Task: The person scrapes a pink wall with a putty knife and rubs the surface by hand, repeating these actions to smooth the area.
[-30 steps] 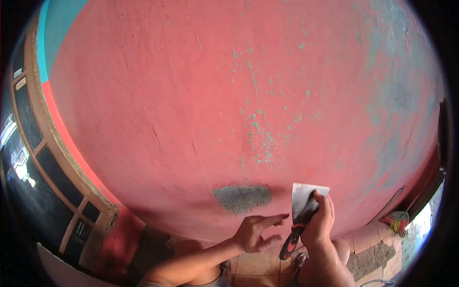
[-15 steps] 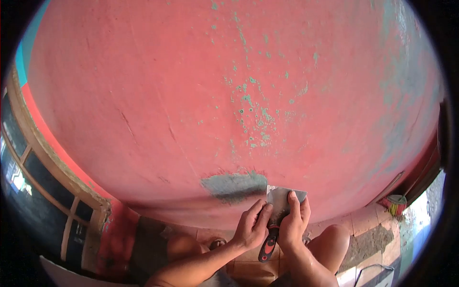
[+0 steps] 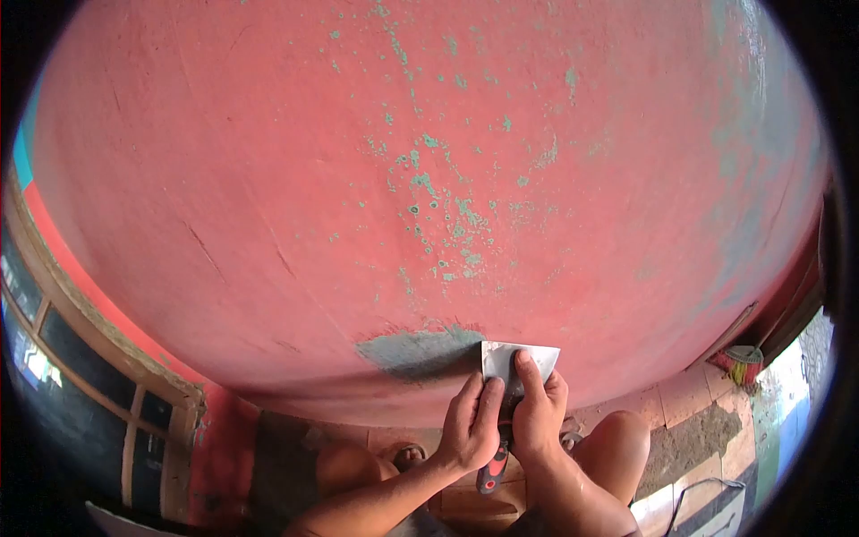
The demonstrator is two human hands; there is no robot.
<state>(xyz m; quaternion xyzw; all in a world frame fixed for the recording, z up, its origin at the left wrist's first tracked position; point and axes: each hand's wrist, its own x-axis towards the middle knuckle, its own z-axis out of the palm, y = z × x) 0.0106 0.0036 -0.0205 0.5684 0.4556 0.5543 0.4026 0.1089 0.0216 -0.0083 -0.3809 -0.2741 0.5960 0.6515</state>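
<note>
Both hands hold a wide scraper (image 3: 500, 360) with a flat metal blade and a black and red handle. My left hand (image 3: 471, 428) presses its fingers against the blade's left side. My right hand (image 3: 539, 416) wraps the right side, its thumb laid flat along the blade. The handle's end sticks out below, between the wrists. At the blade's upper left corner lies a grey patch (image 3: 407, 352) of bare surface in the red painted wall (image 3: 295, 224), with ragged scraped marks along its top edge.
Flecks of green show through the paint above. A wood-framed window (image 3: 134, 394) stands at left. On the right, a broom (image 3: 741, 362) with coloured bristles leans by the wall's end. Tiled floor (image 3: 667, 398) with a rough broken strip (image 3: 693, 443) runs beside my bent knee.
The scraper has tilted, so its blade looks brighter and less handle shows below my hands. The wall, window and patch have shifted left in view as the head turned slightly.
</note>
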